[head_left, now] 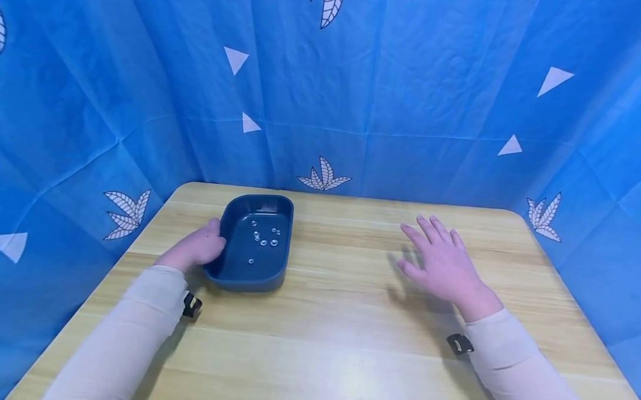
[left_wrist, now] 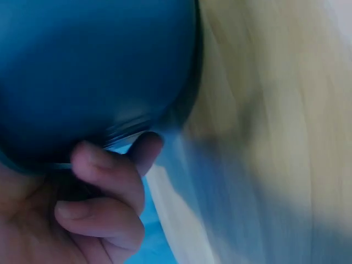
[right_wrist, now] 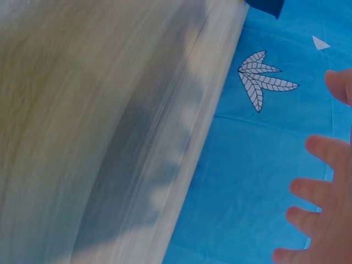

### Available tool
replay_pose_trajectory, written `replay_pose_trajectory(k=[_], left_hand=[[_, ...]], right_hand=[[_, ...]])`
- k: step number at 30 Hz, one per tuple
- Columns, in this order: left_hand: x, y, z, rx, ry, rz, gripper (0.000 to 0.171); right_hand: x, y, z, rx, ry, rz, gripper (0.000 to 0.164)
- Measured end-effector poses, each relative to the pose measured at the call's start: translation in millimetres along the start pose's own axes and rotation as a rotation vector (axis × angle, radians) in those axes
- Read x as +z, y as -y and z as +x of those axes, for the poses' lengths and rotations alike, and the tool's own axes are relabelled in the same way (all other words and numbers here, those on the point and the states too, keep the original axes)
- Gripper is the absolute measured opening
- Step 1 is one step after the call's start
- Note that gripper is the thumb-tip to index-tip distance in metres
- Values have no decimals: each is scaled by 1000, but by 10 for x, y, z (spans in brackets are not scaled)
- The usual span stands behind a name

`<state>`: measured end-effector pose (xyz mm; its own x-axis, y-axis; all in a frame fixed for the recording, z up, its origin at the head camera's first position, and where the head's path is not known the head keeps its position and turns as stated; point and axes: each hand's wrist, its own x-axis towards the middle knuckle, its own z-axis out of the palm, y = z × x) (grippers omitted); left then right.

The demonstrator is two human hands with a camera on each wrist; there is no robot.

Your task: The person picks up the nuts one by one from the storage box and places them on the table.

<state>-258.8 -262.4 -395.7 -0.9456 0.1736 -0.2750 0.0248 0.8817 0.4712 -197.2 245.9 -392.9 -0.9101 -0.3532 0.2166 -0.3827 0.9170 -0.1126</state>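
A dark blue rectangular tray (head_left: pixel 254 285) with rounded corners is at the left of the table. Several small shiny ring-like pieces (head_left: pixel 273 243), perhaps nuts, lie scattered on its floor. My left hand (head_left: pixel 196 247) grips the tray's left rim, with the thumb towards the inside. In the left wrist view, curled fingers (left_wrist: pixel 110 170) lie against the outside of the tray wall (left_wrist: pixel 99 82). Over the right part of the table my right hand (head_left: pixel 445 266) hovers, fingers spread, holding nothing. Its spread fingers (right_wrist: pixel 311 192) also show in the right wrist view.
The light wooden table (head_left: pixel 342 324) has rounded far corners. A blue curtain (head_left: pixel 409 97) with white leaves and triangles hangs behind it and along both sides. Dark wrist bands (head_left: pixel 460 344) show at the sleeves.
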Motion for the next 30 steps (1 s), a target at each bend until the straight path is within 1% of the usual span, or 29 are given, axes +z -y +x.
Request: replay_pose_trajectory(k=[2,8,10,14,18,24,30], left_hand=[[33,-63,-13,7,8,0,49],[173,-184,-21,25,-10,-3,51],[225,-217,-27,33,-9,-23,54],[319,-303,-42,68,-8,-47,55],[405,-432,-71,83,-7,-62,51],[562,-636,-144,78,-10,-95,59],[675,-796,-193,79,-14,-127,55]], right_hand=[[2,3,-5,-3,3,-2,75],[7,28,-8,-8,0,1,75],[8,38,-10,-8,1,5,75],[13,52,-17,-15,2,3,75],[10,72,-31,-19,6,5,76],[-13,124,-44,-23,2,16,75],[-16,144,-36,-30,5,18,76]])
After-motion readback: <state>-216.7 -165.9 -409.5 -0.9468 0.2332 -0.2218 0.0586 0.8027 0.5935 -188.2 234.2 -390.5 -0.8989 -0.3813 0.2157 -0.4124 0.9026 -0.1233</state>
